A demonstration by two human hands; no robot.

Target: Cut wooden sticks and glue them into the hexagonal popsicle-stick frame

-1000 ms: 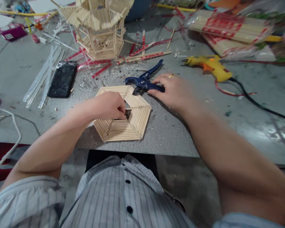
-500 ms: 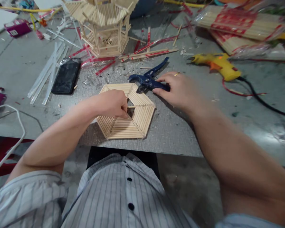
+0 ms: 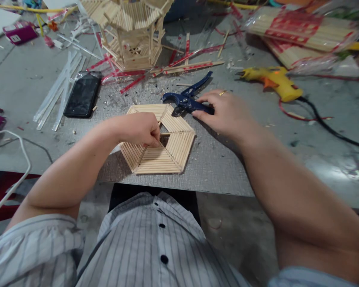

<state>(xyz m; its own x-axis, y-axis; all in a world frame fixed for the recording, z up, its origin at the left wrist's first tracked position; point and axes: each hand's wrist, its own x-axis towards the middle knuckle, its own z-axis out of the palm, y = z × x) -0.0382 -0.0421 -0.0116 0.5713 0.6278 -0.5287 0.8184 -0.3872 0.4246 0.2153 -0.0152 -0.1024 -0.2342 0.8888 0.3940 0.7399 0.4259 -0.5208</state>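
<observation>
A flat hexagonal panel of thin wooden sticks (image 3: 158, 161) lies near the table's front edge, with a small opening at its centre. Over its left side rests my left hand (image 3: 142, 129), closed, fingertips pinched at the edge of that opening. Whatever is between those fingertips is too small or hidden to make out. My right hand (image 3: 219, 111) has its thumb and fingers around one handle of a blue hand cutter (image 3: 187, 101). The cutter lies on the table with its handles spread, its jaw end by the panel's upper right edge.
Behind the panel stands a wooden stick pavilion model (image 3: 134, 40). A black phone (image 3: 83, 95) and clear glue sticks (image 3: 58, 93) lie to the left. On the right are a yellow glue gun (image 3: 271, 81) with a black cord and bagged sticks (image 3: 302, 30). Red-wrapped sticks (image 3: 188, 69) litter the back.
</observation>
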